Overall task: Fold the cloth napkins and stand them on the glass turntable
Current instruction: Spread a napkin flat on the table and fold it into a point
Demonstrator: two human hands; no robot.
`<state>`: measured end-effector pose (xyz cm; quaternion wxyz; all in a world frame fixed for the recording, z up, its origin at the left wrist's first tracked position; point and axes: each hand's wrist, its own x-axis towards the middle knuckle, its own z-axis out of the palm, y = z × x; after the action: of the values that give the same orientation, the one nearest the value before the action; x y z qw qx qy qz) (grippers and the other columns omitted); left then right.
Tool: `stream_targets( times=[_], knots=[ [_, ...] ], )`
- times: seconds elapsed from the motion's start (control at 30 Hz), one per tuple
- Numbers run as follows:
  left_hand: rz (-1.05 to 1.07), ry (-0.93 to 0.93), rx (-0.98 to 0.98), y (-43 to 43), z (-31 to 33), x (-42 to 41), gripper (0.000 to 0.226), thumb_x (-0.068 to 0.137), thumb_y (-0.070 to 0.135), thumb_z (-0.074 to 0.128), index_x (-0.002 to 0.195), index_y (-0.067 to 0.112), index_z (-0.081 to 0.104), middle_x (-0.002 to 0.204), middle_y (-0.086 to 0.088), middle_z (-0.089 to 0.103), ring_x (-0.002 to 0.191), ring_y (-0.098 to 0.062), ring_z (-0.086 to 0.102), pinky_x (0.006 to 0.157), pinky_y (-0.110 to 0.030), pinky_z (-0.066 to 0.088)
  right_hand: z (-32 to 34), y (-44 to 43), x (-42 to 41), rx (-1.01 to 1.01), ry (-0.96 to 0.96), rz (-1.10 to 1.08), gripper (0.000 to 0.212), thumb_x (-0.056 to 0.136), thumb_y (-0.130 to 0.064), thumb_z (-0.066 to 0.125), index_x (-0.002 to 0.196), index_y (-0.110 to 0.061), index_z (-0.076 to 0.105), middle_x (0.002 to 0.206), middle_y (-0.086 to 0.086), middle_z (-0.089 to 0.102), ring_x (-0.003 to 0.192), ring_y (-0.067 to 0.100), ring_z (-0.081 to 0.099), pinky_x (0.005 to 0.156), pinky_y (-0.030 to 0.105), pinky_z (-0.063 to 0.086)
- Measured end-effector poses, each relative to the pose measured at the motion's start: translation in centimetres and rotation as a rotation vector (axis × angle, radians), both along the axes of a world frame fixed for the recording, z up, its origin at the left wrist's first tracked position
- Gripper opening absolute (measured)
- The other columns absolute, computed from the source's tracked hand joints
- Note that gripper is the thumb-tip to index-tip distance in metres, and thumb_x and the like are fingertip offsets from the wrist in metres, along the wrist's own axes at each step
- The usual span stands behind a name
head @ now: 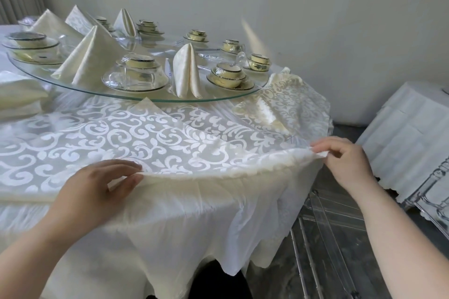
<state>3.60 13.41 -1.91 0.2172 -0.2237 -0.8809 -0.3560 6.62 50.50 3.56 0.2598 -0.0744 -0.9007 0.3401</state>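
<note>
Two hands have the near edge of the open napkin [145, 138]. The left hand [107, 184] pinches the hem partway along, thumb under and fingers lying on top. The right hand [340, 155] nips the right-hand corner between thumb and forefinger, with its other fingers loosely curled. Between them the edge is lifted just off the tablecloth [170, 221], and the rest of the cloth lies flat on the table beyond the knuckles.

It looks a light, limp damask with a slight sheen. I'd expect it to sag wherever it isn't held and to slide easily on the cloth below. Corners and hems seem the sensible places to grip, as the hands do here, and creases would probably need pressing flat to hold.

The napkin's far corner reaches the rim of the glass turntable [218, 101]. A crumpled napkin [279, 104] waits to the right. On the glass, several folded napkins [187, 70] stand upright among stacked bowls [226, 75].
</note>
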Motion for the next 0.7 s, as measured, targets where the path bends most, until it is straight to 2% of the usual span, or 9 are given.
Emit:
stream_targets(
  times=[0.07, 0.13, 0.2, 0.27, 0.3, 0.37, 0.47, 0.57, 0.7],
  knots=[
    [-0.068, 0.026, -0.07, 0.1, -0.4, -0.3, 0.019, 0.077, 0.049, 0.046, 0.075, 0.06, 0.062, 0.089, 0.058, 0.043, 0.09, 0.014, 0.052, 0.073, 0.003, 0.032, -0.8, 0.7, -0.2, 0.208, -0.118, -0.056, 0.034, 0.078, 0.02, 0.044, 0.082, 0.0, 0.072, 0.105, 0.012, 0.065, 0.105, 0.024, 0.047, 0.081, 0.013, 0.028],
    [-0.132, 0.086, -0.124, 0.1, -0.8, -0.4, 0.042, 0.085, 0.056, 0.039, 0.075, 0.033, 0.073, 0.083, 0.048, 0.052, 0.088, 0.003, 0.055, 0.074, 0.0, 0.032, -1.4, 1.1, -0.1, 0.308, -0.229, -0.061, 0.039, 0.081, 0.017, 0.039, 0.089, -0.002, 0.072, 0.116, 0.01, 0.062, 0.115, 0.026, 0.043, 0.089, 0.016, 0.025],
    [-0.167, 0.141, -0.165, 0.4, -0.9, -0.1, 0.067, 0.092, 0.06, 0.026, 0.074, 0.018, 0.075, 0.083, 0.027, 0.065, 0.088, -0.002, 0.055, 0.074, -0.004, 0.035, -0.9, 0.4, 0.2, 0.229, -0.218, -0.058, 0.043, 0.083, 0.015, 0.034, 0.094, -0.006, 0.07, 0.11, 0.005, 0.064, 0.107, 0.014, 0.05, 0.087, 0.015, 0.03],
    [-0.18, 0.157, -0.245, 1.1, -0.5, 0.7, 0.07, 0.095, 0.056, 0.02, 0.073, 0.018, 0.075, 0.079, 0.012, 0.071, 0.083, -0.003, 0.057, 0.07, -0.013, 0.04, 0.1, -1.3, 0.3, 0.095, -0.196, -0.025, 0.036, 0.089, 0.005, 0.037, 0.099, -0.011, 0.067, 0.087, -0.005, 0.062, 0.073, 0.0, 0.054, 0.067, 0.012, 0.038],
    [-0.176, 0.176, -0.283, 1.6, -0.2, 1.2, 0.069, 0.096, 0.053, 0.018, 0.072, 0.02, 0.074, 0.078, 0.012, 0.071, 0.077, -0.001, 0.06, 0.067, -0.015, 0.041, 0.6, -2.4, 0.0, 0.057, -0.21, 0.024, 0.029, 0.092, -0.003, 0.041, 0.103, -0.014, 0.066, 0.085, -0.009, 0.06, 0.071, -0.001, 0.051, 0.066, 0.014, 0.037],
    [-0.151, 0.199, -0.339, 3.3, 0.1, 2.3, 0.064, 0.097, 0.048, 0.02, 0.068, 0.026, 0.073, 0.075, 0.017, 0.07, 0.067, -0.004, 0.065, 0.061, -0.015, 0.042, 0.8, -4.7, -0.8, 0.057, -0.289, 0.149, 0.022, 0.093, -0.02, 0.049, 0.111, -0.017, 0.061, 0.1, -0.009, 0.058, 0.091, 0.003, 0.049, 0.08, 0.018, 0.034],
    [-0.189, 0.149, -0.376, 6.1, 0.0, 3.4, 0.04, 0.084, 0.04, 0.039, 0.061, 0.029, 0.069, 0.067, 0.02, 0.067, 0.06, -0.002, 0.064, 0.05, -0.014, 0.045, -0.3, -8.3, -3.1, 0.167, -0.407, 0.257, 0.031, 0.092, -0.029, 0.052, 0.119, -0.017, 0.056, 0.11, -0.009, 0.054, 0.105, 0.007, 0.048, 0.087, 0.02, 0.034],
    [-0.223, 0.082, -0.428, 6.7, 0.0, 3.3, 0.035, 0.079, 0.045, 0.039, 0.066, 0.034, 0.07, 0.071, 0.022, 0.067, 0.063, 0.001, 0.064, 0.055, -0.01, 0.047, -1.7, -10.9, -5.5, 0.356, -0.467, 0.216, 0.034, 0.091, -0.033, 0.05, 0.122, -0.016, 0.053, 0.125, -0.002, 0.052, 0.119, 0.018, 0.043, 0.098, 0.027, 0.034],
    [-0.13, 0.017, -0.49, 3.5, 0.2, 3.0, 0.046, 0.07, 0.063, 0.035, 0.084, 0.038, 0.07, 0.087, 0.024, 0.067, 0.074, 0.005, 0.064, 0.063, -0.01, 0.047, -2.5, -12.3, -7.5, 0.456, -0.456, 0.146, 0.028, 0.09, -0.034, 0.05, 0.111, -0.016, 0.054, 0.121, 0.001, 0.053, 0.118, 0.022, 0.043, 0.096, 0.029, 0.03]
  ],
)
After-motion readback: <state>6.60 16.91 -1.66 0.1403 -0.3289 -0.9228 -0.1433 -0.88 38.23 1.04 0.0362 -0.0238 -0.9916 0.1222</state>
